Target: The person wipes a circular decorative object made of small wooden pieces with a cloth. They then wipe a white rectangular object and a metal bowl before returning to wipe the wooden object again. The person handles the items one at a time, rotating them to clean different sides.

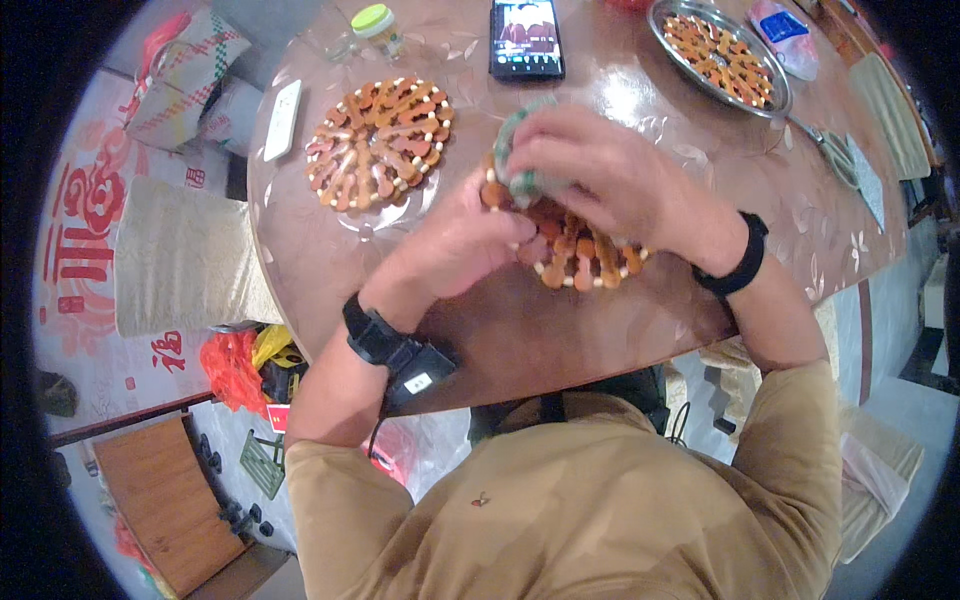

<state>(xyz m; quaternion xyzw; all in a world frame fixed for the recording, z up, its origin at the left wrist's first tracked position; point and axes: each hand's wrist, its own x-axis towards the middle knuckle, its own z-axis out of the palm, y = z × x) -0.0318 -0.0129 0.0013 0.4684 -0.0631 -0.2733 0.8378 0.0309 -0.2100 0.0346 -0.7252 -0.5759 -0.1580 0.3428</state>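
Note:
A round mat of brown wooden pieces and cream beads [583, 262] is held over the near part of the table. My left hand [465, 240] closes on its left edge, with the thumb across the top. My right hand [610, 165] is closed on a greenish cloth [522, 185], which touches the mat's upper left edge. Both hands cover much of the mat's far side. To the left lies a second round mat of the same kind [380, 145], flat on the table.
A lit phone [527, 38] stands at the far edge beside a green-lidded jar [375, 25]. At far right, a metal tray [780, 90] holds another beaded mat, near scissors [838, 158]. A white rectangular object [283, 120] lies at left. A covered chair [185, 260] adjoins the table.

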